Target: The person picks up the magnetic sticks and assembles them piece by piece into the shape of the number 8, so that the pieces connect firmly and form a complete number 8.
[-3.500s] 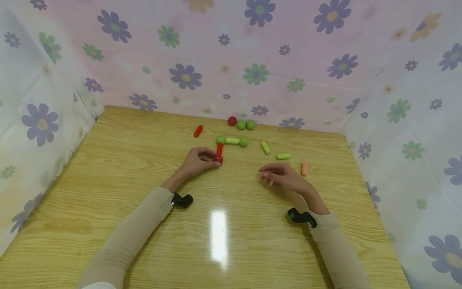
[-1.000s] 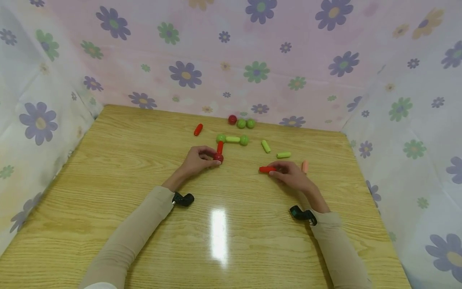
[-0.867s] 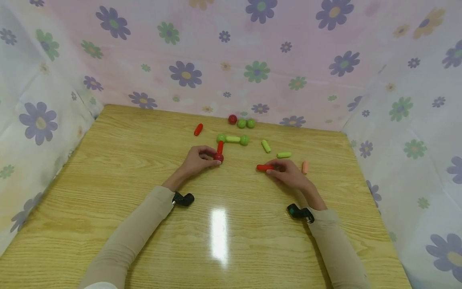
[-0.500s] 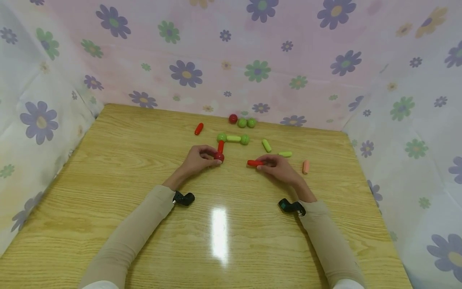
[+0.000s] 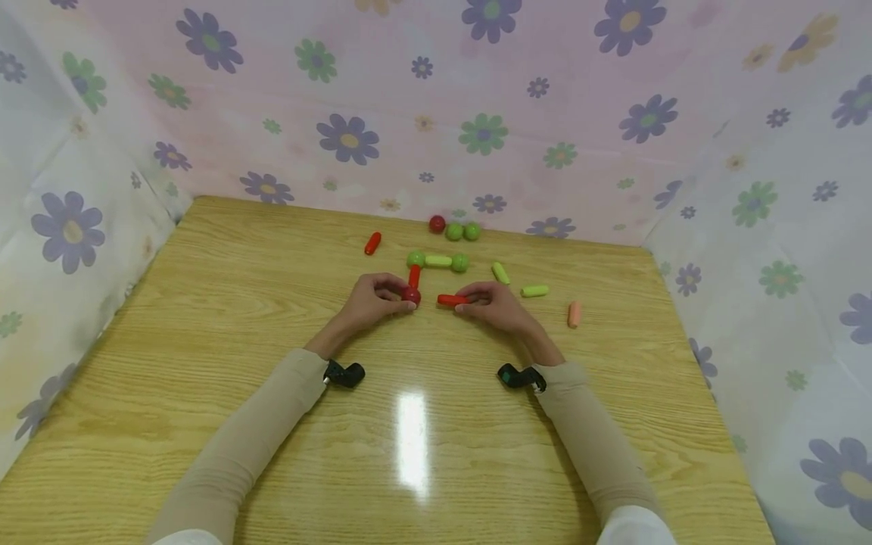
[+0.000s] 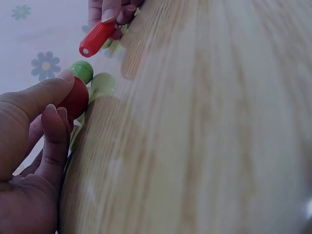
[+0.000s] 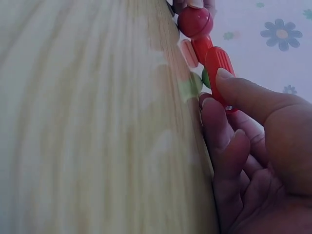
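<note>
My left hand [image 5: 371, 303] pinches a red ball [image 5: 412, 296] between thumb and fingers. A red rod [image 5: 414, 275] runs from that ball back to a green ball [image 5: 416, 260], and a yellow-green rod [image 5: 438, 261] links this one to a second green ball [image 5: 459, 263], forming an L. To the right, my right hand [image 5: 497, 305] pinches a loose red rod [image 5: 450, 300] by one end. Its free end points at the red ball, a small gap between them. In the left wrist view, a small pale spot marks the tip of the loose red rod [image 6: 95, 39].
Behind the L sit a red ball [image 5: 437, 224] and two green balls [image 5: 463, 232]. A red rod [image 5: 372, 243] lies back left. Two yellow-green rods [image 5: 534, 291] and an orange-pink rod [image 5: 574, 314] lie to the right. Flowered cloth [image 5: 422, 136] surrounds the wooden table [image 5: 327, 454].
The right hand held nothing visible at first, then showed the red rod and carried it left toward the red ball. The left hand has kept its hold on the ball.
</note>
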The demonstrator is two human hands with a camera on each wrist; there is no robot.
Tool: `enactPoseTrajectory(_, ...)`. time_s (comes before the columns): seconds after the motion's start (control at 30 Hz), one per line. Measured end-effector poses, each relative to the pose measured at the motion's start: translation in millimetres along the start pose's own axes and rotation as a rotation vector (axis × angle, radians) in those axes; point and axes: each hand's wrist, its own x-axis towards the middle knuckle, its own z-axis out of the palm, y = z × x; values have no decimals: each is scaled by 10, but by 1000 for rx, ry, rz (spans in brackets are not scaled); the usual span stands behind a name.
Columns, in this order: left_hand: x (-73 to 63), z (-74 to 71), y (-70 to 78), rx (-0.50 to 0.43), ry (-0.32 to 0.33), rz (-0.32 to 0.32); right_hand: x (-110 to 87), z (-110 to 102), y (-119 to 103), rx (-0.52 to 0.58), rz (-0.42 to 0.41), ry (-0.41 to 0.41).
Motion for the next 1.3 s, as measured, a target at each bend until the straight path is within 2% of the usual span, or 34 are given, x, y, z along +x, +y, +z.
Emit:
enactPoseTrajectory(0.33,-15,-2,26,-6,-5,2,164,141,-9,25,-21,-4)
enactPoseTrajectory(0.53,-15,-7,11,-8,-4,9,219,178,-16,41,-8,-9)
enactPoseTrajectory(1.03,-19,3,53,-22,-15,-2,220,188,-27,54,-5,-3)
enactPoseTrajectory(1.3,12,11,12,-9,-23,-4,201,174,-21,60,-22,-5)
